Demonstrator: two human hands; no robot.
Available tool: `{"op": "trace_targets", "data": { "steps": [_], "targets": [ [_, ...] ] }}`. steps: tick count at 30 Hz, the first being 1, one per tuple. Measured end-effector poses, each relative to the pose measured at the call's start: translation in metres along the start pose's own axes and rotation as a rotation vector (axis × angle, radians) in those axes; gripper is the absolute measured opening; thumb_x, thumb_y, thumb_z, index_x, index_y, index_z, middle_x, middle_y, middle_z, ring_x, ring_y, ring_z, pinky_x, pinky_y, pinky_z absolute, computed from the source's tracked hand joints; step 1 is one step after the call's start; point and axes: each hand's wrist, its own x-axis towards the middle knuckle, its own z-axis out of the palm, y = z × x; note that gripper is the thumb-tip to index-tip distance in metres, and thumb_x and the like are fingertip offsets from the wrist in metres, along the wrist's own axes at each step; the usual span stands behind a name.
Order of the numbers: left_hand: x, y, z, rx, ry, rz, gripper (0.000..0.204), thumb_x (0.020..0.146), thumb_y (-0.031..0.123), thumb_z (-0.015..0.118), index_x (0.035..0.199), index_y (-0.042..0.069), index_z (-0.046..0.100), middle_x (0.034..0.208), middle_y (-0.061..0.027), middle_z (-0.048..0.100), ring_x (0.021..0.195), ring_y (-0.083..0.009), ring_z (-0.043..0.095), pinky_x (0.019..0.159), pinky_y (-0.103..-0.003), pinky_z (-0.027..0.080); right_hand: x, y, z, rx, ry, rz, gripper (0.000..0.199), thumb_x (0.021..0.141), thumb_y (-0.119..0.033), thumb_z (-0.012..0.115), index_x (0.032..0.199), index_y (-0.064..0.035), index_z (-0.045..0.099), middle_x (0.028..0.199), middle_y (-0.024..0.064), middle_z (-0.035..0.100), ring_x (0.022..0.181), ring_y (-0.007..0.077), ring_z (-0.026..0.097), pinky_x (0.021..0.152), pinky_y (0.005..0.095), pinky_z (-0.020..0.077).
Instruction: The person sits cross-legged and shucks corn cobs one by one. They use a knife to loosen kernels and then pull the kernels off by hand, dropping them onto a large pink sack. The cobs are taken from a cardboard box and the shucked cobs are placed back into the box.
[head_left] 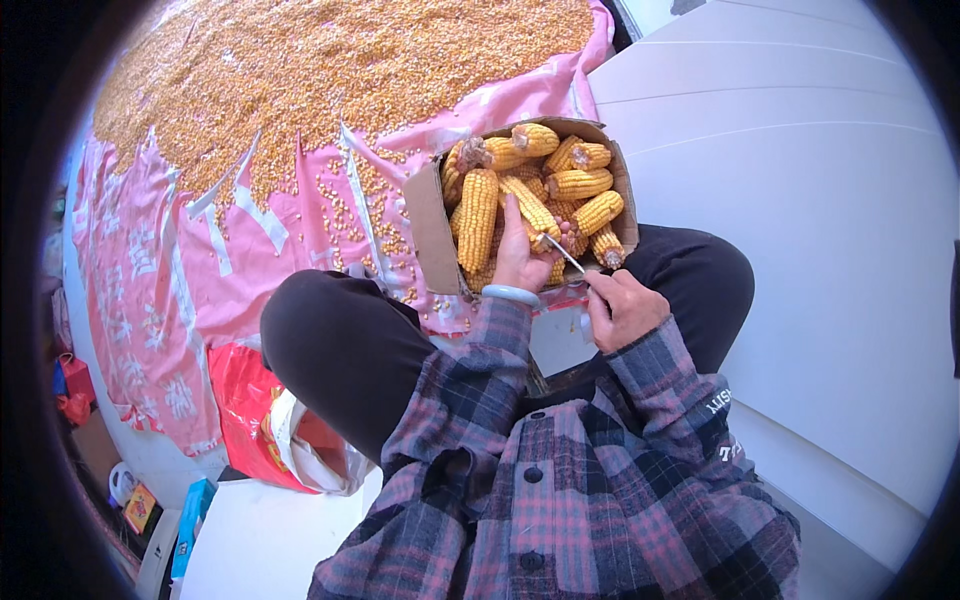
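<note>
My left hand (524,258) wraps round a yellow corn cob (528,207), which slants over the cardboard box (432,232) in front of me. In my right hand (630,306) is a thin metal-shafted tool (569,257), like a screwdriver. Its tip meets the near end of the held cob; its handle is mostly hidden in my fist. Several more cobs fill the box, among them a large upright one (478,220) left of my left hand and a shorter one (599,213) to the right.
Loose corn kernels (350,70) cover a pink cloth (240,270) at the far left. A red plastic bag (245,400) stands beside my left knee (330,340). My right knee (700,270) borders the box, with a pale panelled surface (800,220) farther right.
</note>
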Motion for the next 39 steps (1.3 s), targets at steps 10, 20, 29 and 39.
{"op": "trace_targets", "data": {
  "steps": [10, 20, 29, 39],
  "targets": [
    [-0.008, -0.009, 0.006, -0.034, 0.089, 0.069, 0.070, 0.086, 0.068, 0.026, 0.094, 0.002, 0.048, 0.075, -0.0125, 0.055, 0.064, -0.0237, 0.056, 0.056, -0.035, 0.052, 0.018, -0.009, -0.024, -0.179, -0.194, -0.054, 0.015, 0.078, -0.013, 0.059, 0.091, -0.0075, 0.061, 0.070, 0.0104, 0.056, 0.059, 0.0286, 0.059, 0.051, 0.0358, 0.0484],
    [-0.002, -0.009, 0.001, -0.005, 0.112, 0.066, 0.068, 0.089, 0.065, 0.023, 0.099, 0.002, 0.048, 0.078, -0.0137, 0.053, 0.064, -0.0255, 0.054, 0.056, -0.038, 0.051, 0.028, -0.021, -0.016, -0.329, -0.314, -0.111, 0.017, 0.072, -0.012, 0.062, 0.085, -0.0033, 0.055, 0.078, 0.0126, 0.057, 0.067, 0.0276, 0.064, 0.054, 0.0363, 0.0521],
    [0.004, 0.000, -0.006, -0.052, 0.065, 0.012, 0.065, 0.089, 0.064, 0.022, 0.099, 0.005, 0.047, 0.074, -0.0124, 0.053, 0.062, -0.0257, 0.053, 0.054, -0.036, 0.049, 0.024, -0.015, 0.001, -0.384, -0.179, -0.261, 0.012, 0.072, -0.010, 0.057, 0.082, -0.0045, 0.053, 0.075, 0.0096, 0.055, 0.060, 0.0223, 0.061, 0.049, 0.0316, 0.0508],
    [0.003, -0.011, -0.002, -0.018, 0.057, 0.126, 0.053, 0.091, 0.058, 0.027, 0.101, 0.011, 0.050, 0.084, -0.0058, 0.057, 0.074, -0.0231, 0.058, 0.060, -0.038, 0.049, 0.063, -0.019, -0.003, -0.333, -0.445, -0.066, 0.027, 0.072, -0.018, 0.063, 0.094, -0.0018, 0.060, 0.090, 0.0157, 0.061, 0.077, 0.0305, 0.066, 0.064, 0.0400, 0.0536]
  ]
}}
